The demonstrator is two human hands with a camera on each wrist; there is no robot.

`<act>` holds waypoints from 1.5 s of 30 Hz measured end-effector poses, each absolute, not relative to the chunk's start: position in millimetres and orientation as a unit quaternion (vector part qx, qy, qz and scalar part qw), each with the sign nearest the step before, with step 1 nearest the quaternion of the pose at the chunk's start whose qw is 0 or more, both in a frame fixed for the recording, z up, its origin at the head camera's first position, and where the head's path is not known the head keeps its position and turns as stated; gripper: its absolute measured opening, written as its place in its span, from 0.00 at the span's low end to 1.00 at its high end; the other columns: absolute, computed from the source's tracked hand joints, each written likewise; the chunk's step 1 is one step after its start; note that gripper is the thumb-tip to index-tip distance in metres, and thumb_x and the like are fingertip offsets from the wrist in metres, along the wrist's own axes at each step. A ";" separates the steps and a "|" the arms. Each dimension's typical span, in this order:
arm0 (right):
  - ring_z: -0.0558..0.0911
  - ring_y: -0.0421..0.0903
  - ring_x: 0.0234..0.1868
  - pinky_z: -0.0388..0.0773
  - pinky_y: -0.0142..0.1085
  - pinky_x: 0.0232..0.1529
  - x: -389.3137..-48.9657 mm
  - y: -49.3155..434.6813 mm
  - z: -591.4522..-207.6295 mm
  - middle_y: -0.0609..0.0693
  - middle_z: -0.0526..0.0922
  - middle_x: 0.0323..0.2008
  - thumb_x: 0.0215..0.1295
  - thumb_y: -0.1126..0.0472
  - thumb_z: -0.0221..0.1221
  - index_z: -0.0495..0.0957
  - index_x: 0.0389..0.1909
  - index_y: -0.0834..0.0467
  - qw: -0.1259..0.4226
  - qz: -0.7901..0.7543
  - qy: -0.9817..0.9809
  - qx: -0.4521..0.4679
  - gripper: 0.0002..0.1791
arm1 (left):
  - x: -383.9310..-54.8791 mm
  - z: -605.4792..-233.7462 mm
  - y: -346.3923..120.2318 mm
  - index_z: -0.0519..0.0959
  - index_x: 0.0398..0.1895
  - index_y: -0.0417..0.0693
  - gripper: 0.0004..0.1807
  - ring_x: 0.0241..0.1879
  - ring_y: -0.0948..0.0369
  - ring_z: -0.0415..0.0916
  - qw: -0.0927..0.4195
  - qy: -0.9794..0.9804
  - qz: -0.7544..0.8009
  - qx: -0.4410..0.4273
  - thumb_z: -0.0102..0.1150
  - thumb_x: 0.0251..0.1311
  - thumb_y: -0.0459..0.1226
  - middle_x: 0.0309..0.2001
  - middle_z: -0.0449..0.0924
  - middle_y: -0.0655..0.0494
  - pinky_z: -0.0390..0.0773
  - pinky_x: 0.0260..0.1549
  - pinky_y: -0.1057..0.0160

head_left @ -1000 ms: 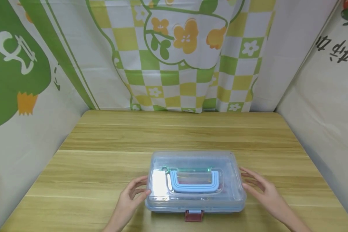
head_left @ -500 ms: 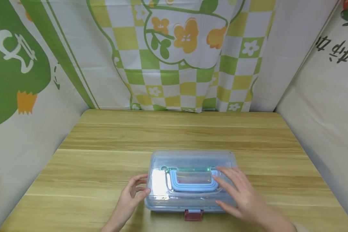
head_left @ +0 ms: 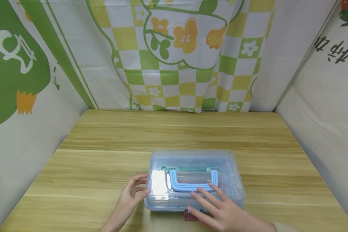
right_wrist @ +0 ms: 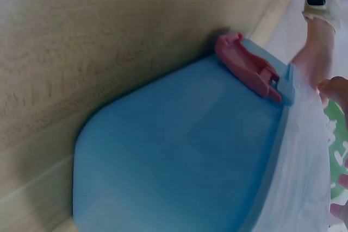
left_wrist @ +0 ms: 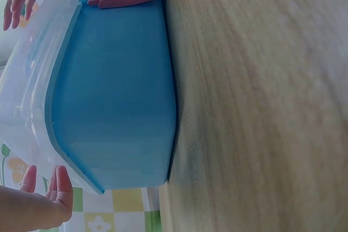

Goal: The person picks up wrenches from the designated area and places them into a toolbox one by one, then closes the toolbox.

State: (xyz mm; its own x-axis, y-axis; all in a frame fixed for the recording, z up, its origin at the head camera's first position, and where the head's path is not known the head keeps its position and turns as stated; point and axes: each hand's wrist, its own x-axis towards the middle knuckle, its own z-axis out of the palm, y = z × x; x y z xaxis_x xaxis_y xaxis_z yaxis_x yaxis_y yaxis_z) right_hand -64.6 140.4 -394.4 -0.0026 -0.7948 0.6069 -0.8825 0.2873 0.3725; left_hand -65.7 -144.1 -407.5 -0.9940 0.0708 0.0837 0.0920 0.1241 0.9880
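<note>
A blue plastic storage box (left_wrist: 117, 96) with a clear lid (head_left: 191, 158) stands on the table, its lid down. On the lid a light blue carry handle (head_left: 185, 187) lies flat. A dark red latch (right_wrist: 247, 66) sticks out from the front. My left hand (head_left: 130, 198) is at the box's left end, thumb and fingers loosely bent beside the lid's edge. Over the front right of the lid, my right hand (head_left: 224, 214) spreads its fingers, their tips near the handle and latch; whether they touch is unclear. The right hand partly hides the latch in the head view.
The wood-grain table (head_left: 104, 135) extends behind and to both sides of the box. A patterned curtain (head_left: 179, 83) hangs at its back edge, with printed cloth walls left and right. A green strip (head_left: 188, 169) shows at the lid behind the handle.
My right hand has left the box's right end and swept left over the lid to the front near the latch. The left hand and the box have stayed almost in place.
</note>
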 end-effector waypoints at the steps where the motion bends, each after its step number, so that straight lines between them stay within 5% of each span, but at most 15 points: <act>1: 0.66 0.61 0.57 0.51 0.56 0.59 -63.8 139.9 -397.7 0.68 0.64 0.56 0.68 0.41 0.30 0.60 0.61 0.66 0.375 0.051 -0.708 0.596 0.36 | -65.7 -407.5 -144.3 0.66 0.51 0.35 0.21 0.45 0.66 0.67 0.008 -0.750 -0.659 -0.054 0.55 0.52 0.27 0.49 0.66 0.48 0.70 0.43 0.69; 15: 0.62 0.57 0.60 0.55 0.51 0.59 -63.3 139.9 -429.7 0.63 0.56 0.63 0.66 0.40 0.33 0.53 0.65 0.59 0.359 -0.037 -0.744 0.562 0.35 | -65.1 -408.4 -144.0 0.66 0.50 0.36 0.20 0.45 0.66 0.67 0.001 -0.747 -0.663 -0.052 0.55 0.52 0.27 0.49 0.67 0.48 0.69 0.43 0.69; 25: 0.64 0.55 0.58 0.62 0.48 0.50 -64.5 137.1 -437.0 0.60 0.54 0.65 0.66 0.41 0.35 0.50 0.67 0.56 0.392 -0.122 -0.747 0.523 0.34 | -64.8 -408.6 -143.9 0.67 0.49 0.36 0.20 0.45 0.65 0.67 0.005 -0.749 -0.660 -0.050 0.55 0.52 0.27 0.49 0.67 0.49 0.69 0.43 0.68; 30: 0.63 0.57 0.60 0.68 0.46 0.47 -63.8 140.7 -434.9 0.61 0.54 0.65 0.60 0.34 0.38 0.48 0.67 0.55 0.365 -0.115 -0.748 0.542 0.41 | -65.2 -408.9 -143.8 0.66 0.49 0.35 0.19 0.45 0.65 0.67 0.007 -0.749 -0.661 -0.051 0.54 0.52 0.27 0.49 0.67 0.49 0.69 0.42 0.69; 35: 0.64 0.60 0.58 0.74 0.45 0.41 -63.8 144.4 -429.6 0.64 0.60 0.61 0.64 0.39 0.36 0.54 0.65 0.56 0.329 -0.034 -0.747 0.577 0.35 | -65.3 -408.9 -144.1 0.67 0.49 0.36 0.19 0.45 0.65 0.67 0.005 -0.750 -0.660 -0.048 0.55 0.52 0.27 0.49 0.67 0.49 0.69 0.42 0.69; 38: 0.65 0.61 0.57 0.72 0.46 0.44 -63.4 147.3 -425.0 0.67 0.62 0.59 0.66 0.41 0.35 0.56 0.64 0.59 0.317 0.005 -0.740 0.594 0.33 | -65.2 -409.1 -144.3 0.67 0.49 0.36 0.19 0.45 0.65 0.67 0.006 -0.749 -0.660 -0.049 0.54 0.52 0.27 0.49 0.67 0.49 0.69 0.42 0.69; 45: 0.63 0.64 0.58 0.48 0.48 0.63 -62.4 153.2 -417.7 0.72 0.62 0.56 0.67 0.42 0.35 0.58 0.61 0.66 0.294 0.100 -0.723 0.617 0.35 | -65.6 -410.7 -144.2 0.67 0.48 0.34 0.18 0.44 0.66 0.68 0.022 -0.748 -0.660 -0.068 0.54 0.52 0.26 0.48 0.67 0.50 0.70 0.41 0.69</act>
